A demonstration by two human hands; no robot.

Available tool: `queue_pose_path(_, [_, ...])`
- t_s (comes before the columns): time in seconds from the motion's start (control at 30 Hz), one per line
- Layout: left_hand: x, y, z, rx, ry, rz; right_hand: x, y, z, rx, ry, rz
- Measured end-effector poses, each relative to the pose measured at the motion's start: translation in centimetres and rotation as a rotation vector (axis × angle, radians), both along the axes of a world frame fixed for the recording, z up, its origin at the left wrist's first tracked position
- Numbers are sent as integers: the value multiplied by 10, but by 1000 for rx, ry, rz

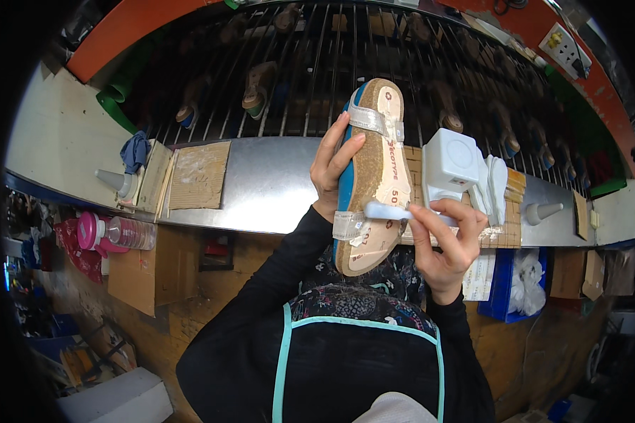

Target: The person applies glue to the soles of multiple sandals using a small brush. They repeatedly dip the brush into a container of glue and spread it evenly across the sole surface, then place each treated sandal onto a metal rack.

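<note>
My left hand (329,166) is closed around the blue side of a sandal on a shoe last (375,162). Its underside faces up, showing cork and a cream centre panel with red print; pale silver straps are folded over its edge. My right hand (448,243) pinches a slim white applicator (386,211), whose thick pale end lies against the panel near the lower strap. Whether that end is bristle or swab I cannot tell. Right of the sandal stands a white plastic container (450,158), beside several white sole-shaped pieces (497,187).
Beyond the metal bench (268,183) runs a rack of dark rods (317,70) carrying several sandals on lasts (257,92). A cardboard sheet (199,176) and blue cloth (135,150) lie left. White cone-tipped pieces (543,213) sit at both ends. Below right is a blue crate (494,308) of plastic bags.
</note>
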State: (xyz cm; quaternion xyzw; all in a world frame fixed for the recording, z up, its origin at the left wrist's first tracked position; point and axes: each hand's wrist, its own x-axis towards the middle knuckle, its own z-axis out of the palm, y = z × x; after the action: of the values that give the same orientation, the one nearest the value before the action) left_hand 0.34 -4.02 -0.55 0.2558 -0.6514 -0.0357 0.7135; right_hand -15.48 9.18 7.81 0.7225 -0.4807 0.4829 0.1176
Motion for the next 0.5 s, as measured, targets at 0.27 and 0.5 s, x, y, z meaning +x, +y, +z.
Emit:
queue_pose_path(0.27, [-1,-1,-1,25,-2,-7,-6,-22,5,59,-134,-16])
queue_pose_path(0.5, [-8,5,-1,46,52,-112,-17,-18,14,266,-179,163])
